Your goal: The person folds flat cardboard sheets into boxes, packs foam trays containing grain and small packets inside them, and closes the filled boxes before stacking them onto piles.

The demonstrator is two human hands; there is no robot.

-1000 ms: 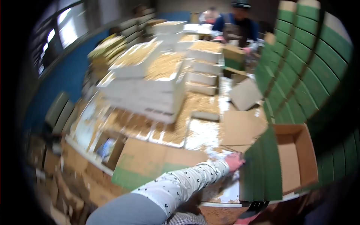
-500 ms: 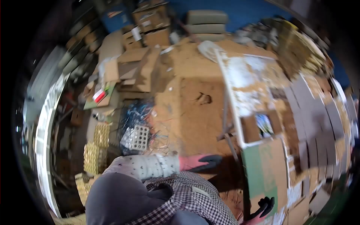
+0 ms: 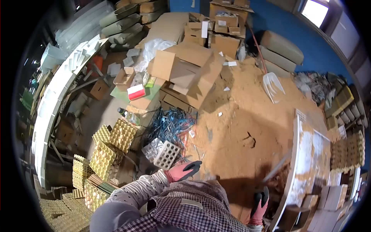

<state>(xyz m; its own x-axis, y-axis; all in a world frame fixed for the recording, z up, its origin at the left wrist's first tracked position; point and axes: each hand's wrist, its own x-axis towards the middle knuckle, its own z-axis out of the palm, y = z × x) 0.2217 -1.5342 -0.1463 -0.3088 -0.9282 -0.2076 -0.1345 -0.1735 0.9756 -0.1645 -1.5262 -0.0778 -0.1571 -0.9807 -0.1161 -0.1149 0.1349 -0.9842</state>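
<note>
My left hand, in a pink glove with dark fingertips, is held in front of my checked apron with its fingers stretched out and nothing in it. It is nearest a grey-white tray with round holes, beside a tangle of blue straps. Lower right, my right hand, gloved the same way, hangs over the brown floor with its fingers apart and holds nothing. Just right of it runs the edge of a long white-rimmed table.
Stacked egg trays, some with eggs, stand at the left. Opened cardboard boxes lie beyond the straps. A white slatted scoop rests on the sawdust-like floor. Small boxes line the lower right.
The view has turned left, so the table has shifted right and more egg trays show. My left hand appears further left; my right hand no longer appears over the green cardboard.
</note>
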